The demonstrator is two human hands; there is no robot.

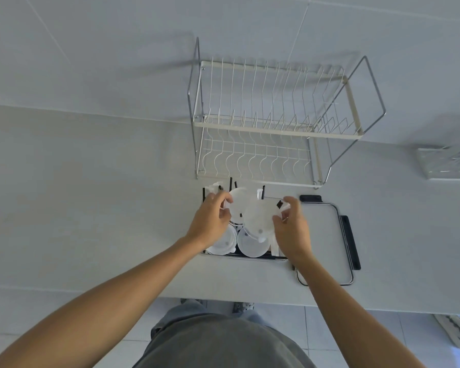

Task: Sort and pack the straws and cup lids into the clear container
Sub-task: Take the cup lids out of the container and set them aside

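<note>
Two bare hands work over the clear container (276, 254), which sits on the pale bench (91, 195) just in front of the wire dish rack (274, 123). Left hand (210, 221): grip closed on the left edge of a translucent round lid (238, 205), thumb and fingers pinching it, lid raised above the container and tilted. Right hand (294, 229): grip closed on the right edge of a second lid (259, 216), which overlaps the first and lies nearer the person. Some motion blur at the right fingertips; a small dark piece shows beside them, cannot tell what it is.

Inside the container, below the held lids, two more round lids lie flat side by side: one at the left (225, 244), partly hidden by the left hand, one at the centre (252, 244). Black straws (231, 185) stand or lean at the container's far side, next to the rack's base, several poking up past the rim; more dark straws show between and under the lids. Crumpled white wrapping (214, 187) at the far left corner of the container.

Right of the container, touching or just beside it, a flat white tray with a metal rim and black handles (322, 235). Further right of the rack, at frame edge, a white holder (446, 163), contents unclear.
</note>
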